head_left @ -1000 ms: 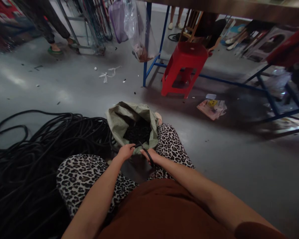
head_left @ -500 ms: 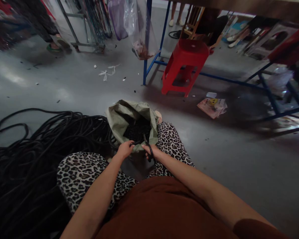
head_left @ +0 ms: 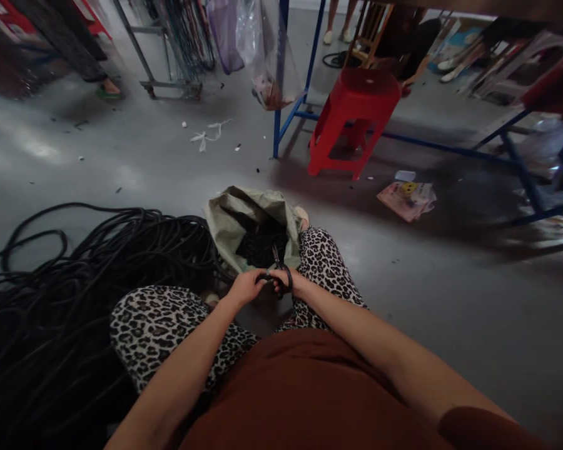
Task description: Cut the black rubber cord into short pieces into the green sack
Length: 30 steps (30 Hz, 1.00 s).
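The left hand (head_left: 246, 287) has been brought in toward the right hand (head_left: 280, 279), and the gap seen between them half a second ago has been nearly closed. The scissors (head_left: 276, 255) are held by the right hand over the near rim of the sack (head_left: 225, 234); the blades are pointed away from the body, the long axis running forward into the open mouth. A black cord (head_left: 263, 276) is pinched by the left fingers and laid roughly crosswise to the blades; the right fingers are wrapped around the dark looped handles. The sack is hemmed in by coiled, smooth cord (head_left: 136, 250) at left and a spotted trouser leg (head_left: 331, 269) at right. Beyond that leg, smooth grey floor (head_left: 431, 287) is left open. The sack's dull green fabric is creased, its rim uneven.
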Motion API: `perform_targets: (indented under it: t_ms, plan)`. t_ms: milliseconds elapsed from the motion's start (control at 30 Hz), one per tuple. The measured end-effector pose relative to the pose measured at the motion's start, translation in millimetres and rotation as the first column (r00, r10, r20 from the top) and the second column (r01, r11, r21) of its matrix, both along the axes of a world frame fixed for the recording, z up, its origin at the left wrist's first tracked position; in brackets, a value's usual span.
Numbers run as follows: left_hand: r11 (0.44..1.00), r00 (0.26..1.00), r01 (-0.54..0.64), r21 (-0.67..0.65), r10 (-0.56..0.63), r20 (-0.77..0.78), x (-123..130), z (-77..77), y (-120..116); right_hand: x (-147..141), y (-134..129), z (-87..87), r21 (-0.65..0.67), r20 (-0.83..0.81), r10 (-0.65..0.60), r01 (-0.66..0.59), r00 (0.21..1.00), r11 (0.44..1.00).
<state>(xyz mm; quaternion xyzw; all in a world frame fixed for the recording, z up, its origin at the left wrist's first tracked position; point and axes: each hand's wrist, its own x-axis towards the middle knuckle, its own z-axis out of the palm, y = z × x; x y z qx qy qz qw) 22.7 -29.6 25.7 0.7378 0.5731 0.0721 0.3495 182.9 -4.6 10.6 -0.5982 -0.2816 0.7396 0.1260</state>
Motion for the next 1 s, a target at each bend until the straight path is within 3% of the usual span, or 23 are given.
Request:
perform_targets:
  t_ms: [100,200,300,400,433,500,600,667,800,1000]
  plan:
    - [1.0,0.999,-0.017,0.0,0.017,0.03,-3.5,0.3,-2.8,-2.2,-0.2,4.7,-0.011,-0.004,-0.028,0.028,1.0,1.0]
    - [0.984,0.987,-0.158,0.087,0.159,-0.005,-16.9,-2.4,2.6,-1.9,-0.5,7.2,0.031,-0.075,-0.039,0.041,0.996,0.999]
    - [0.86,0.876,-0.433,0.268,0.472,-0.1,-39.7,-4.9,12.1,-0.5,-0.9,6.3,0.051,-0.179,-0.045,0.055,0.983,0.997]
    - [0.714,0.698,-0.642,0.281,0.695,-0.173,-60.8,-4.9,17.3,0.7,-1.5,4.1,0.05,-0.252,-0.017,0.031,0.968,0.998]
    - [0.715,0.694,-0.637,0.287,0.695,-0.19,-64.8,-4.4,17.3,1.0,-1.6,3.5,0.055,-0.26,-0.003,0.018,0.966,0.998]
    - [0.788,0.781,-0.529,0.315,0.597,-0.183,-66.8,-3.1,15.2,1.7,-1.7,2.6,0.064,-0.275,0.027,-0.01,0.961,0.998]
    - [0.923,0.945,-0.261,0.282,0.304,-0.12,-59.6,-1.2,9.2,3.0,-1.2,2.1,0.068,-0.329,0.068,-0.048,0.942,0.997]
    - [0.967,0.98,-0.14,0.215,0.166,-0.107,-54.2,0.5,4.5,3.9,-0.5,2.3,0.066,-0.387,0.092,-0.072,0.917,0.995]
    - [0.993,0.986,-0.061,0.099,0.076,-0.147,-53.2,7.0,-5.6,4.7,2.5,3.5,0.053,-0.396,0.067,-0.05,0.916,0.997]
    - [0.995,0.987,-0.095,-0.02,0.092,-0.134,-50.7,10.6,-21.3,2.1,9.7,4.9,-0.003,-0.144,-0.095,0.096,0.985,0.995]
